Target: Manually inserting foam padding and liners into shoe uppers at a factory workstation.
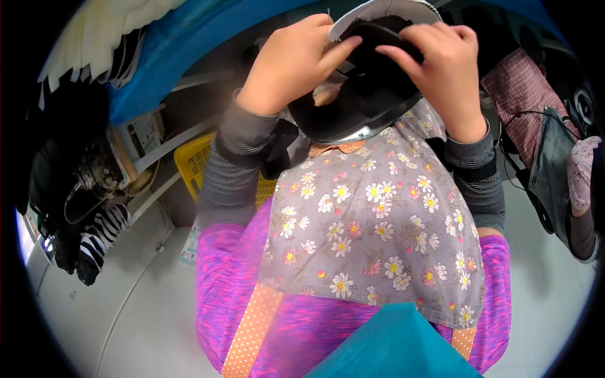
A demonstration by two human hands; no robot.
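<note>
Up at the top of the view, my left hand [302,60] and my right hand [438,69] are both closed on the edge of a black cap-like piece [378,82]. A pale grey-white curved piece [384,9], shaped like a brim, stands up along its far edge between my hands. My thumbs press on the inner side and point toward each other. A small tan thing [326,94] shows against the black material near my left wrist; its kind I cannot make out. Below my hands lies a grey flowered apron [378,220] over my lap.
A yellow plastic basket [194,160] stands left of my left arm. Pale strips [107,31] lie on blue sheeting [173,50] at upper left. Under the table are a motor [97,170] and black-and-white cloth [104,236]. At right sits another person with a patterned sleeve [583,170].
</note>
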